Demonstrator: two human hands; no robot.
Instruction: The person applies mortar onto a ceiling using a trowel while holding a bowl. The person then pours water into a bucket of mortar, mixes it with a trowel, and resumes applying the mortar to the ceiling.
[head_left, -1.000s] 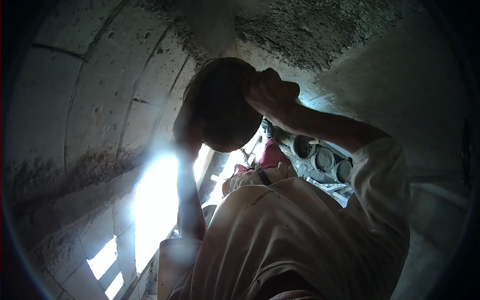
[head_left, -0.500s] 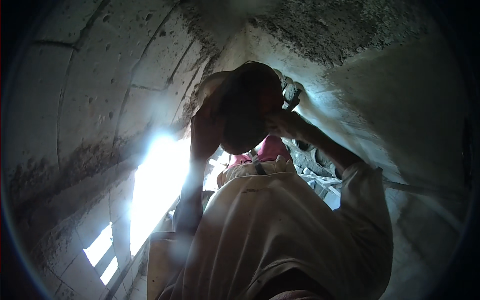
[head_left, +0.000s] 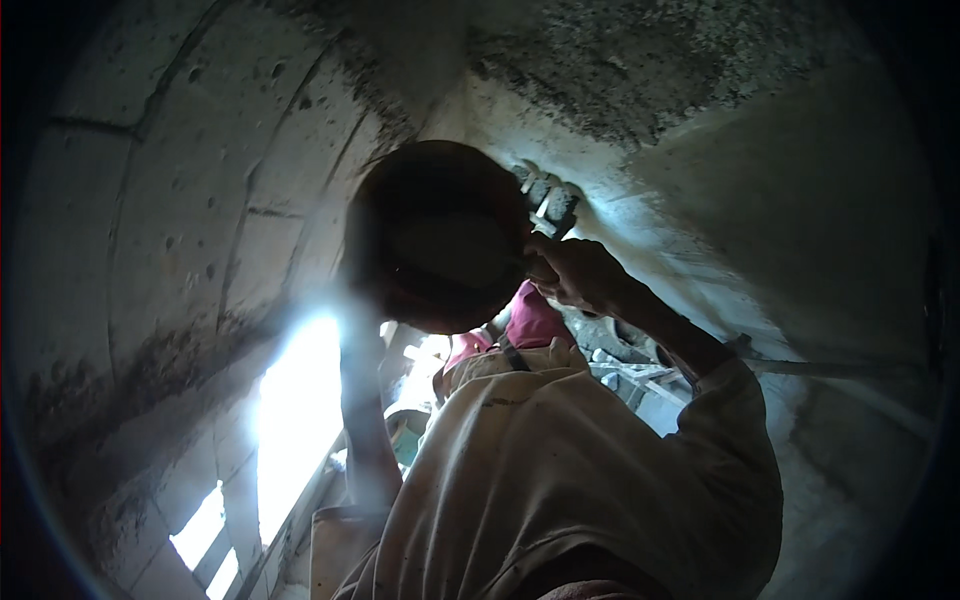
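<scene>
A dark round pan (head_left: 437, 235) is raised in front of me, its broad round face turned toward the view. It is in deep shadow, so I cannot make out its contents. My right hand (head_left: 580, 272) is closed on the pan's right rim, thumb and fingers pressed together there. At the left my forearm runs up to the pan's lower left edge, where my left hand (head_left: 362, 318) supports it. The fingers of that hand are mostly hidden and smeared by shadow and glare.
A wall of large blocks (head_left: 200, 180) rises on the left, with a bright opening (head_left: 300, 410) low in it. Rough plaster (head_left: 640, 80) covers the surface above, and a smooth wall (head_left: 800, 220) stands right. Rubble and sticks (head_left: 640, 375) lie below, beside a bucket-like container (head_left: 405, 430).
The pan has moved left and tipped so that more of its round face shows. My left hand has shifted left with it, and my right hand remains at its right rim.
</scene>
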